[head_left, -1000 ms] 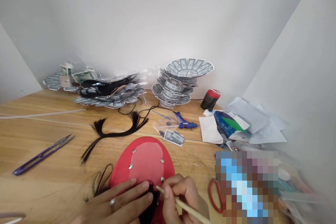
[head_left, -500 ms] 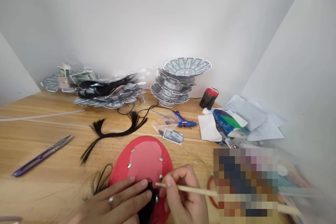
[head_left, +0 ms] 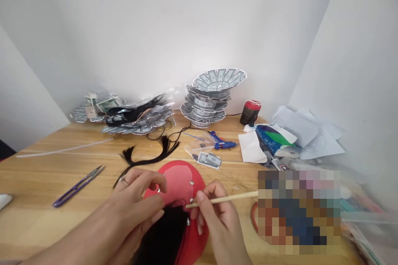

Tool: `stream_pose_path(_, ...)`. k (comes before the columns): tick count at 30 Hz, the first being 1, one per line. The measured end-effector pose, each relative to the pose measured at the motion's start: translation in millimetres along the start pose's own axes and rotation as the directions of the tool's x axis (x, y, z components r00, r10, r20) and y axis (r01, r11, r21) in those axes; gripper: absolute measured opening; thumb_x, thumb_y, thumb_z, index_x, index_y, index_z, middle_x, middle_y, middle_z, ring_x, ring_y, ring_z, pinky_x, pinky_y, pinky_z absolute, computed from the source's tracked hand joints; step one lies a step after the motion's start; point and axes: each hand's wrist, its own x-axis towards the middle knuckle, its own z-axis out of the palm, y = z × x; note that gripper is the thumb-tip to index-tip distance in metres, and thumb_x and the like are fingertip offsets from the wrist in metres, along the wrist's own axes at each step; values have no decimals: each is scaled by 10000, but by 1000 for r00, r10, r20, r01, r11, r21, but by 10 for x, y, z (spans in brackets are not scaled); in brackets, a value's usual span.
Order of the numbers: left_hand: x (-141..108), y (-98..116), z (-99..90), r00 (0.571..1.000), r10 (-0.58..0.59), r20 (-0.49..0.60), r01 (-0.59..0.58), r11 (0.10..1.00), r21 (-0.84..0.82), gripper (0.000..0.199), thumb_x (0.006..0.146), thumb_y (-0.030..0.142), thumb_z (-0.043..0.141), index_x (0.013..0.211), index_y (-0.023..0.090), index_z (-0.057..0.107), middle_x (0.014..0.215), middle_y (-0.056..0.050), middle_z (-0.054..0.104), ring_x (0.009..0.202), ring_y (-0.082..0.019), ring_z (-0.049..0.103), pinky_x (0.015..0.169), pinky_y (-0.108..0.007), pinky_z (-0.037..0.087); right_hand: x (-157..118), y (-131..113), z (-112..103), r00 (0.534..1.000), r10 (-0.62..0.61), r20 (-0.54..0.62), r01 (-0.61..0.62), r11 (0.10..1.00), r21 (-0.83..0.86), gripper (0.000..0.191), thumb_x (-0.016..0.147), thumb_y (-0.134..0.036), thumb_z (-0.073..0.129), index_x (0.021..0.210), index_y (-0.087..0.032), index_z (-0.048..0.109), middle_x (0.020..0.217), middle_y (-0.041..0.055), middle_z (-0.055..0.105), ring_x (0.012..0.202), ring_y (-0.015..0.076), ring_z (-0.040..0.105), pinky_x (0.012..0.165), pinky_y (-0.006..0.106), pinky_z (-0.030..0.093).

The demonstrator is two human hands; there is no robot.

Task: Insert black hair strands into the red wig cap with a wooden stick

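A red oval piece [head_left: 199, 232] with a pinkish patch and several silver studs lies below me at the front of the table. A bundle of black hair [head_left: 164, 236] covers its lower left part. My right hand [head_left: 217, 219] grips a thin wooden stick [head_left: 236, 196], its tip at the top end of the hair. Over the left side of the oval, my left hand [head_left: 139, 198] is raised with curved, parted fingers, close to the hair's upper edge. I make out nothing held in it.
Purple thread snips [head_left: 77, 187] and a tied black hair piece [head_left: 152, 158] lie on the left. Behind are a blue glue gun [head_left: 223, 143], a stack of banknote-print paper rings [head_left: 205, 103] and a red-lidded jar [head_left: 250, 112]. Papers and a blurred patch occupy the right.
My left hand has lifted from lying flat on the oval, and its fingers have curled. More of the black hair shows. The stick stays in my right hand; the view has shifted slightly.
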Motion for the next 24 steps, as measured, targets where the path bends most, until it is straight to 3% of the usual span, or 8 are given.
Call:
stream_pose_path(2,132,85,-103,981,2,192,23,992,-126,299,934,91,371,902,239,629,929,-5,692,782,-121,650,683,-158,520,12,10,-5,1000,-17,16,16,1000,20,468,850,-647,603,745,-207,486,581,-41,602,446,67,452,448,177,338)
stream_pose_path(5,268,155,-150,930,-61,363,145,968,-207,296,980,165,360,936,254,639,955,15,737,808,-127,682,700,-155,508,24,3,-6,1000,-24,17,23,998,51,456,851,-629,617,731,-212,477,558,-55,585,438,68,451,447,177,346)
stream_pose_path(8,384,185,-140,875,-94,474,171,978,-122,315,995,214,362,963,244,674,1000,-14,759,834,-164,707,700,-197,505,40,4,-9,999,-23,29,21,999,48,458,858,-630,606,730,-214,464,526,-77,549,432,64,445,450,172,343)
stream_pose_path(10,460,209,-140,839,-103,534,137,990,-24,336,986,203,359,940,216,692,923,-41,765,778,-185,711,658,-223,497,55,13,-9,999,-28,32,27,999,46,474,844,-651,605,724,-217,457,501,-90,517,419,62,428,437,169,325)
stream_pose_path(12,520,231,-143,819,-117,561,90,993,76,354,971,170,354,897,197,699,828,-53,756,694,-192,701,598,-236,470,69,18,-4,999,-34,31,32,997,65,486,829,-664,611,717,-217,455,499,-91,513,411,59,416,428,167,316)
stream_pose_path(15,559,237,-134,825,-118,553,46,989,144,347,961,155,369,857,193,698,766,-53,745,638,-189,688,541,-239,425,81,18,8,999,-31,36,27,994,104,490,814,-665,626,716,-216,458,533,-70,561,411,58,423,423,167,320)
stream_pose_path(24,555,221,-115,854,-86,513,36,994,106,294,959,169,431,843,239,691,754,0,750,635,-165,690,532,-224,392,76,34,29,999,-33,30,29,991,128,482,806,-667,627,715,-222,467,527,-72,547,404,66,408,402,169,301)
